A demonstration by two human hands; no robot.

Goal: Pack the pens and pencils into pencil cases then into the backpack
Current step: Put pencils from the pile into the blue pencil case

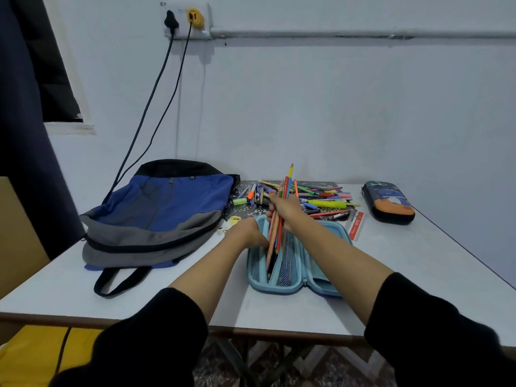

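Observation:
A light blue pencil case point(290, 270) lies open on the white table point(195, 297) in front of me. My right hand point(284, 209) grips a bundle of coloured pencils point(275, 236), tilted upright, with their lower ends inside the case's mesh pocket. My left hand point(247, 231) rests on the case's left half, thumb at the pocket's edge beside the pencils. Behind the case lies a pile of loose pens and pencils point(321, 198). A blue and grey backpack point(156, 216) lies flat at the left. A dark pencil case point(389, 202) with an orange print sits zipped at the right.
A red and white ruler point(356, 226) lies right of the open case. A green eraser point(240, 201) and a yellow sharpener point(235, 219) sit near the backpack. Two black cables point(150, 107) hang from a wall socket down behind the backpack. The table's right edge runs diagonally.

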